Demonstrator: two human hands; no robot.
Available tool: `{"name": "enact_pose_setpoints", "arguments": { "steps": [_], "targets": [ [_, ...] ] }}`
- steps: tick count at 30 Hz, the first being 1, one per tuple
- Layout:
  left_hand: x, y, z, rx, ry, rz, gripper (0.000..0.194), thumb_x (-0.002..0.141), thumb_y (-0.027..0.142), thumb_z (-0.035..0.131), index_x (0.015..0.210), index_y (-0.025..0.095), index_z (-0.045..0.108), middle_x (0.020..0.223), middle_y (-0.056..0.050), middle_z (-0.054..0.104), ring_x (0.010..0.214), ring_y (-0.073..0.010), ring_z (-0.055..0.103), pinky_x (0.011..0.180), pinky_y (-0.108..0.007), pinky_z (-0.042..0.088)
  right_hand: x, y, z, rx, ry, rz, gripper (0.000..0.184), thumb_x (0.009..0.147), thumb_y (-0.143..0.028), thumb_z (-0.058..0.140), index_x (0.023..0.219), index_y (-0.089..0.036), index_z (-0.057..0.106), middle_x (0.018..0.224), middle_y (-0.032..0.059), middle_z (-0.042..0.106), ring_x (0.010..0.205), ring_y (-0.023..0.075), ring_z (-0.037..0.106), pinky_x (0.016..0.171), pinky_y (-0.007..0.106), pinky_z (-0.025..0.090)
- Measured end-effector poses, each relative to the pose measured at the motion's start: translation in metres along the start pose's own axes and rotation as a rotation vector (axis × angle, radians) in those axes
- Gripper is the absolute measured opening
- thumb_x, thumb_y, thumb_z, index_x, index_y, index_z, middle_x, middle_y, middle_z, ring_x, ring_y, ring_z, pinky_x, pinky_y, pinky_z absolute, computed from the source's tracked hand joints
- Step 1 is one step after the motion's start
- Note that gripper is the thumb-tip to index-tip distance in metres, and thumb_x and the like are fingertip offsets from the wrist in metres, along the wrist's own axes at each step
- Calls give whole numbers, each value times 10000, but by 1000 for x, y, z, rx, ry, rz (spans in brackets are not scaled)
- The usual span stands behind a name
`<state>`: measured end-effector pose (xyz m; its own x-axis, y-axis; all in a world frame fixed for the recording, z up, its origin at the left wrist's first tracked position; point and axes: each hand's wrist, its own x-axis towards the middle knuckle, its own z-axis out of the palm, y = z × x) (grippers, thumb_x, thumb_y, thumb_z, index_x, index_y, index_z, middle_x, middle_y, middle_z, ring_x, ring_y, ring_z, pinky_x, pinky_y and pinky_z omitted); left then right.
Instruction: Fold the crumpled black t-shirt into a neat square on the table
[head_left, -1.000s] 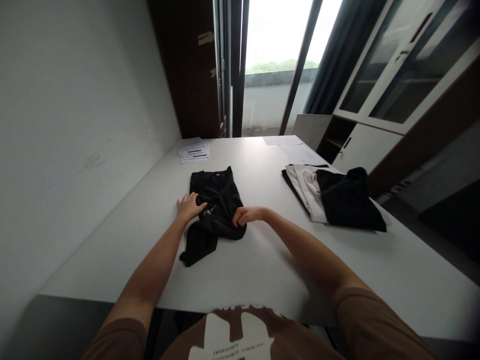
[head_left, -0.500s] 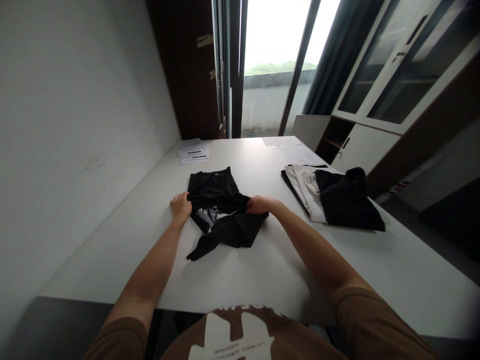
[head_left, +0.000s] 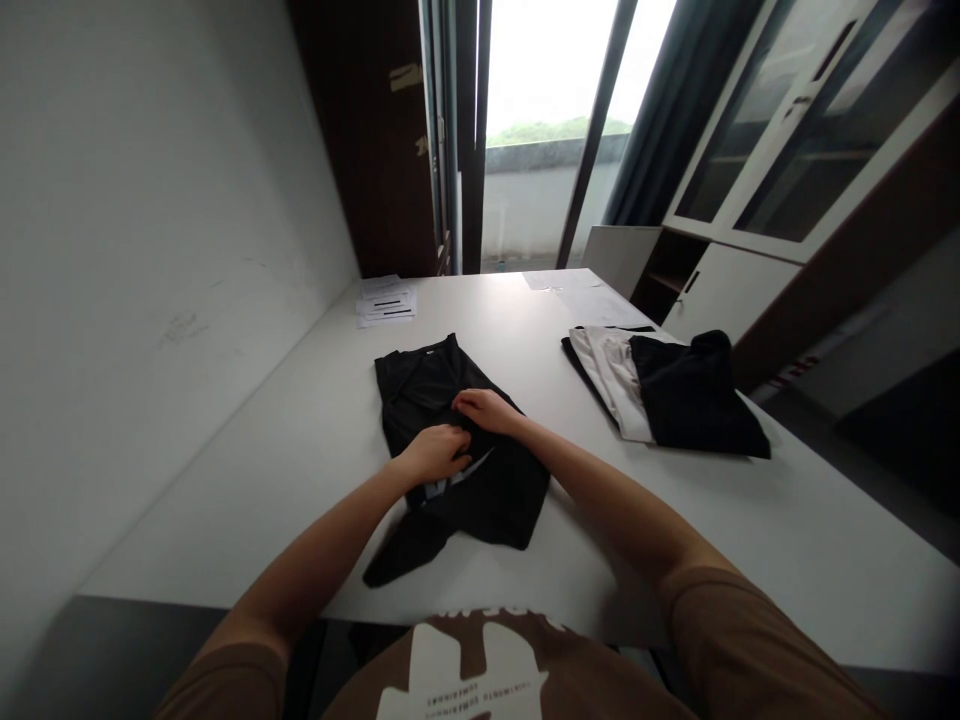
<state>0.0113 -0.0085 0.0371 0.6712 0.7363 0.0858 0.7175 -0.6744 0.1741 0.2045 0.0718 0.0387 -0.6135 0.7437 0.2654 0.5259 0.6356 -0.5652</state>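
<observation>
A black garment (head_left: 499, 500) with a waistband-like upper edge and a small pale tag lies on the white table. A grey-and-white printed patch shows on it beneath my left wrist. Over the garment's middle is my left hand (head_left: 435, 452), its fingers bent and a gap showing between thumb and fingers. Just beyond it, my right hand (head_left: 486, 410) has its fingers curled together on the cloth, and the fold under them is partly hidden. The two hands are close together, and the garment's lower part spreads toward me with one corner pointing left.
Folded black and off-white clothes (head_left: 697, 400) lie in a pile on the right of the white table (head_left: 300, 400). Papers (head_left: 386, 303) are at the far left, with more sheets (head_left: 592, 300) at the far edge. A wall borders the left; cabinets stand at the right.
Both hands have left the garment's side edges and come inward to its middle. The garment's lower part is more spread out and reaches nearer to me.
</observation>
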Motion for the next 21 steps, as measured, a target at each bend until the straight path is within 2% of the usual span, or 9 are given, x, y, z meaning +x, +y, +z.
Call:
{"name": "enact_pose_setpoints", "arguments": {
  "steps": [2, 5, 8, 12, 16, 21],
  "targets": [
    [-2, 12, -1, 11, -90, 22, 206, 924, 414, 625, 809, 248, 667, 832, -50, 714, 818, -234, 679, 737, -328, 501, 1, 9, 10, 61, -33, -38, 292, 1025, -233, 478, 1122, -235, 754, 1174, 43, 743, 1089, 191, 680, 1002, 300, 484],
    [-3, 17, -2, 43, -165, 4, 287, 944, 427, 589, 734, 245, 660, 765, -45, 716, 772, -224, 691, 690, -307, 472, -1, 25, 19, -101, -63, -11, 312, 1024, -283, 519, 1259, -262, 724, 1421, 68, 633, 1352, 247, 546, 1179, 416, 371],
    [-3, 13, -1, 72, -165, -32, 255, 952, 389, 563, 783, 241, 684, 796, -37, 735, 792, -213, 704, 681, -285, 449, -3, 43, 19, -328, -55, 151, 458, 1019, -432, 554, 1452, -288, 598, 1624, 100, 415, 1536, 326, 292, 1243, 567, 219],
    [-1, 3, -1, 95, -162, -79, 217, 943, 335, 555, 794, 237, 678, 798, -26, 728, 782, -202, 690, 685, -282, 435, -3, 75, 4, -447, 5, 464, 560, 1029, -534, 480, 1505, -244, 537, 1694, 137, 259, 1577, 381, 124, 1221, 643, 181],
    [0, -20, -6, 138, -91, -175, 208, 955, 307, 537, 821, 220, 670, 898, -59, 723, 906, -232, 663, 801, -320, 460, -8, 112, -16, -478, 122, 717, 556, 1019, -481, 476, 1492, -195, 536, 1687, 162, 264, 1564, 393, 156, 1214, 620, 200],
    [-6, -69, -1, 188, 99, -428, 222, 963, 353, 569, 1089, 202, 672, 1188, -122, 654, 1148, -285, 580, 999, -399, 447, -17, 140, -28, -446, 391, 852, 666, 1003, -490, 462, 1547, -105, 438, 1603, 241, 385, 1493, 384, 321, 1196, 564, 252]
  ]
}}
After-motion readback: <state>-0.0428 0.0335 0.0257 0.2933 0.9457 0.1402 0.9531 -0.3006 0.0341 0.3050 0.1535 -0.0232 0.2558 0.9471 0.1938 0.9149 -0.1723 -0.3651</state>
